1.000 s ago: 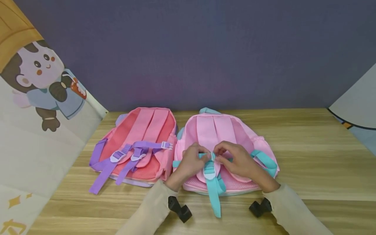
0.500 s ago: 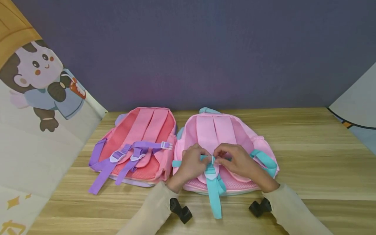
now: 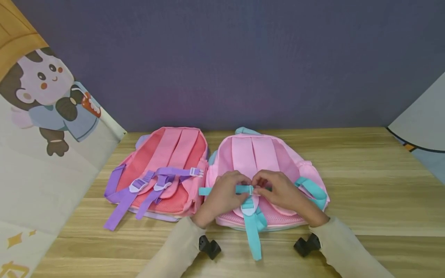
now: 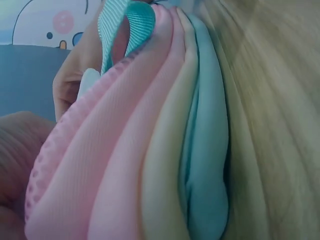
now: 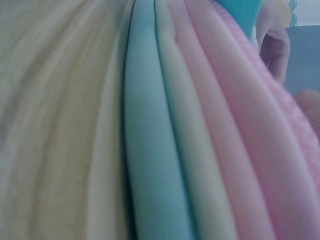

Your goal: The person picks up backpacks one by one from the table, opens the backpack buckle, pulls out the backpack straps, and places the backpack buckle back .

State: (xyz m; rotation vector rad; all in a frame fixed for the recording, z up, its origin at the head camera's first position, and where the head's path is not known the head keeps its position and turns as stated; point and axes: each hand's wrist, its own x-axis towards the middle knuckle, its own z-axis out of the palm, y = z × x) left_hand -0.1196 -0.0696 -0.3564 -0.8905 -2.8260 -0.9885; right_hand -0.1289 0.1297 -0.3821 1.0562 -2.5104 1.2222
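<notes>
A pink backpack [image 3: 242,148] lies straps-up on the table. Across its lower middle runs a teal strap [image 3: 243,189] with a small white buckle [image 3: 251,189]. My right hand [image 3: 279,191] pinches the buckle from the right with thumb and fingertips. From the other side, my left hand [image 3: 224,195] curls over the same strap, thumb below and fingers above, and the strap's tail pokes out left of it. Below hang a white strap adjuster [image 3: 248,209] and a loose teal webbing end [image 3: 253,235]. Both wrist views mostly show the backpack's layered lower edge [image 4: 165,140]; the fingertips are largely hidden there.
A coral backpack [image 3: 167,154] with purple straps [image 3: 119,208] and a white side-release buckle [image 3: 196,172] lies directly to the left. Both rest on a wood-grain table [image 3: 375,185]. Behind stands a dark blue panel [image 3: 257,65]; a cartoon-printed sheet [image 3: 28,185] borders the left.
The left hand's thumb has shifted down and away from the buckle, exposing more strap between. The strap's tail reaches further left. The right hand stays almost in place at the buckle.
</notes>
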